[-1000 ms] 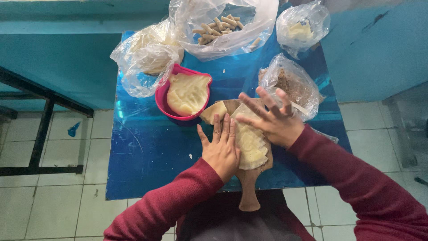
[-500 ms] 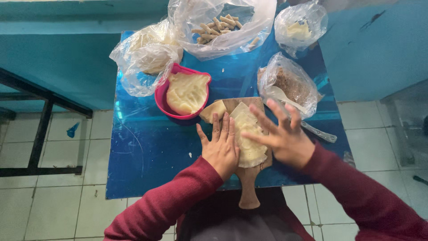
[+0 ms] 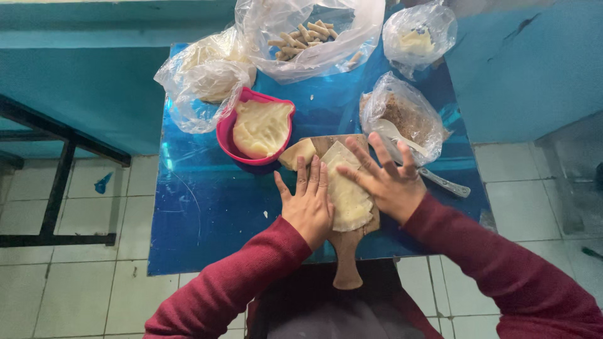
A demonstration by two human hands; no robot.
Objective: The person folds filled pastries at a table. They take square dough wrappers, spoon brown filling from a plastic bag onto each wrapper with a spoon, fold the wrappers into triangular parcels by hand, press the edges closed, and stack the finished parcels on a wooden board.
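A thin, pale sheet of dough (image 3: pixel 347 188) is spread flat on a small wooden board (image 3: pixel 347 263), which lies at the near edge of a blue table (image 3: pixel 207 207) with its handle pointing toward the person. The left hand (image 3: pixel 309 204) is laid open, fingers together and flat, along the sheet's left edge. The right hand (image 3: pixel 386 182) is spread wide, palm down, over the sheet's right side; nothing is gripped by either hand. A smaller scrap of dough (image 3: pixel 296 154) is seen at the board's far left corner. Just beyond, a pink bowl (image 3: pixel 225 135) holds a mound of dough. A bag of brown filling (image 3: pixel 405 116) with a spoon (image 3: pixel 433 176) resting by it sits just right of the board, close to the right hand's fingers. Farther back, three more clear bags are set: one of dough (image 3: pixel 201 78), one of finished rolls (image 3: pixel 308 34) and one small (image 3: pixel 418 34). The sheet looks thin enough to be torn if pressed unevenly, and the board, close to the table's edge, could be tipped by heavy pressure.
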